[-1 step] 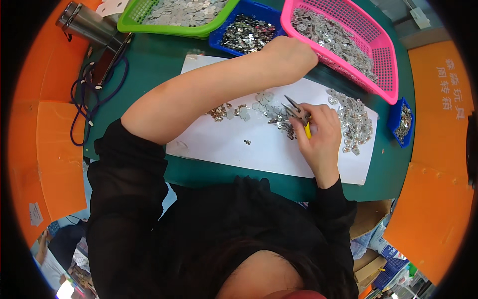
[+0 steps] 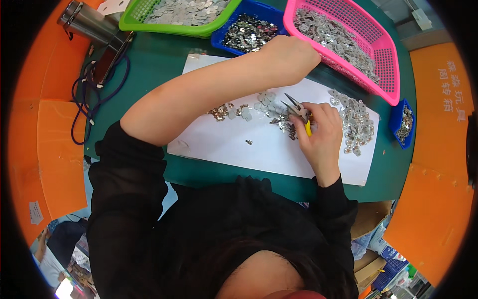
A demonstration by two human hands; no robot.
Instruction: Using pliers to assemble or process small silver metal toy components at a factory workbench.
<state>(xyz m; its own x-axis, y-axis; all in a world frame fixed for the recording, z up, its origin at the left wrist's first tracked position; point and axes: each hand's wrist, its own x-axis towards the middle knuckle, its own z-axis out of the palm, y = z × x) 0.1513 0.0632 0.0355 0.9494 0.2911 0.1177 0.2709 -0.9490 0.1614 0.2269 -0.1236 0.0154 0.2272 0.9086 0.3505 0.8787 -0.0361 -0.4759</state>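
Note:
My right hand (image 2: 321,132) grips small needle-nose pliers (image 2: 300,112) with yellow handles, their jaws parted. Below the jaws, small dark metal pieces (image 2: 286,127) and flat pale discs (image 2: 268,102) lie on a white board (image 2: 214,144). Across the board stretches my left arm, and my left hand (image 2: 294,59) is bent down at the near corner of a pink basket (image 2: 343,70). The fingers of this hand are hidden behind its back. Shiny clear pieces (image 2: 356,122) are spread right of the pliers. One small metal piece (image 2: 248,142) lies alone near the front.
Beyond the board stand a green basket (image 2: 164,31) of flat discs and a blue tray (image 2: 217,41) of shiny pieces. A small blue tray (image 2: 397,119) is at the right. At the left are a steel flask (image 2: 89,22) and a dark cord (image 2: 99,103). Gold-coloured pieces (image 2: 219,112) lie by my left arm.

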